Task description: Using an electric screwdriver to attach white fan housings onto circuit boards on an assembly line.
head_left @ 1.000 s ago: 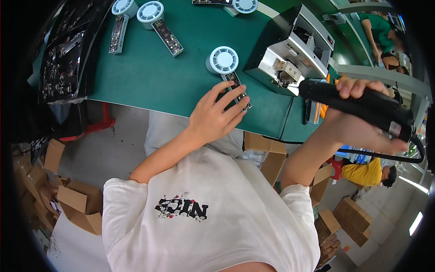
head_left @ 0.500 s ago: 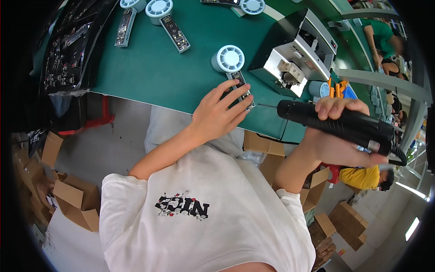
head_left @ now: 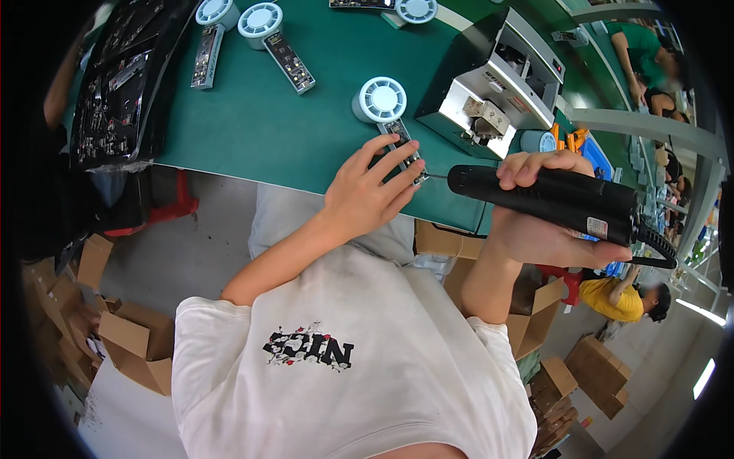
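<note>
A light blue handheld fan (head_left: 381,99) lies on the green table, its round vented head pointing away from me and its handle open on a circuit board (head_left: 395,131). My left hand (head_left: 371,180) rests over that handle, fingers spread and touching the board; its thumb is hidden. In my right hand (head_left: 547,218) is a black electric screwdriver (head_left: 489,187) with a coiled cord, gripped and held nearly level. Its thin bit points left and reaches the near end of the handle, by my left fingertips. Whether a screw sits there is too small to tell.
A black and silver screw feeder (head_left: 485,92) stands right of the fan. Several similar fans (head_left: 261,23) lie farther back. At left is a black tray (head_left: 115,99) of circuit boards. Cardboard boxes (head_left: 134,344) stand on the floor; other people are at right and far left.
My right hand has moved the screwdriver left, bringing its bit from just beside the handle to its near end. My left hand stays on the fan. A person's arm now shows at far left.
</note>
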`<state>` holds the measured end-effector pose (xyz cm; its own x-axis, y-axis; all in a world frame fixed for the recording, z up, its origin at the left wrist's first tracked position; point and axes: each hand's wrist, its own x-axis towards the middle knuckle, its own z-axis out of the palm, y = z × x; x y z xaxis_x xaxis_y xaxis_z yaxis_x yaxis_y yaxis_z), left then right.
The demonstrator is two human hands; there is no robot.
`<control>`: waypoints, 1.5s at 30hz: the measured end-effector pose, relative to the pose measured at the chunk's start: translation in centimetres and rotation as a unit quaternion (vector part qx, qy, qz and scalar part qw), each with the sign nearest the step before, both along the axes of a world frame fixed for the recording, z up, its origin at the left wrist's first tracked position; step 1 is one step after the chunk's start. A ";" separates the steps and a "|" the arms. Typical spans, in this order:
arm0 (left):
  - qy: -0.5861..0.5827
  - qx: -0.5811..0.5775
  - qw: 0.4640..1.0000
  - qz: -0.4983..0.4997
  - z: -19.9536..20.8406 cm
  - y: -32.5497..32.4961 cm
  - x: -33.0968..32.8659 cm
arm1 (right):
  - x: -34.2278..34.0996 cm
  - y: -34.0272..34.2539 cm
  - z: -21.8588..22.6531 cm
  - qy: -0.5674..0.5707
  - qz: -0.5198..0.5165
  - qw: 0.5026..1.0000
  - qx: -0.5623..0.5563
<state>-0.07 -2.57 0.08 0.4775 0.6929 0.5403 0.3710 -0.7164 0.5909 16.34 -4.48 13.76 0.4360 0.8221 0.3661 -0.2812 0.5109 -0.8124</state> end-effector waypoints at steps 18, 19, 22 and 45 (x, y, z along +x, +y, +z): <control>0.008 0.007 1.000 0.014 0.1 -0.2 -0.1 | 0.1 -0.1 0.4 -0.034 -0.021 0.999 -0.001; 0.011 0.005 1.000 0.010 0.0 0.0 0.0 | 0.5 0.0 1.7 -0.015 -0.035 0.999 -0.006; -0.001 0.017 1.000 0.014 -0.1 0.0 0.3 | 3.7 1.1 4.7 -0.057 -0.077 0.995 0.026; 0.014 0.022 0.999 0.019 0.0 -0.2 -0.3 | -3.0 5.6 2.7 0.028 0.084 0.995 0.045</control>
<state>-0.35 -2.74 0.07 0.4659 0.6865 0.5583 0.4142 -0.7267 0.5480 13.31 1.12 16.49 0.3176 0.8497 0.4209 -0.4119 0.5235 -0.7459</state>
